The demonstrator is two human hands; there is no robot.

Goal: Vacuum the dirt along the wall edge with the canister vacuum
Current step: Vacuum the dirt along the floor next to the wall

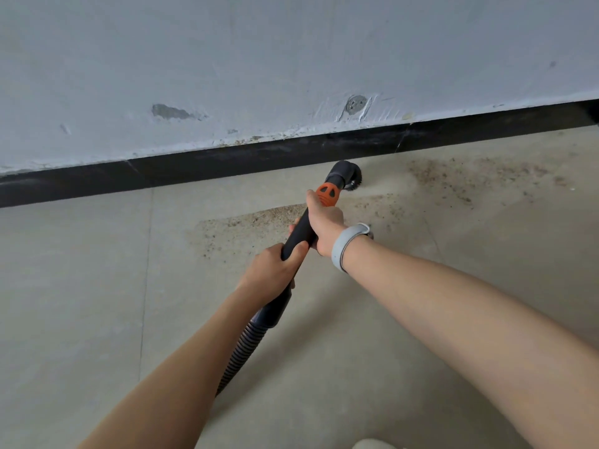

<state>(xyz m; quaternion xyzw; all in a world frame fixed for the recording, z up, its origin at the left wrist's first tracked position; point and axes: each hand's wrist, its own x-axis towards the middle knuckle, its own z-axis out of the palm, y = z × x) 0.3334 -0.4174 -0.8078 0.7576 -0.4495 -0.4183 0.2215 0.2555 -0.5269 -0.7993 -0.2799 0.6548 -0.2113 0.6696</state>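
Note:
A black vacuum wand (299, 230) with an orange collar (328, 195) ends in a round brush nozzle (344, 175) that touches the floor just in front of the black baseboard (227, 162). My right hand (324, 226) grips the wand just below the orange collar. My left hand (275, 270) grips it lower down, near the ribbed hose (243, 348). Brown dirt (252, 223) lies in a patch left of the wand. More dirt (460, 176) is scattered to the right of the nozzle. The canister is out of view.
A pale grey wall (291, 59) with chipped patches runs across the top above the baseboard. The floor (81, 286) is beige tile with thin joints. A grey band (348, 244) sits on my right wrist. A pale rounded shape (372, 443) shows at the bottom edge.

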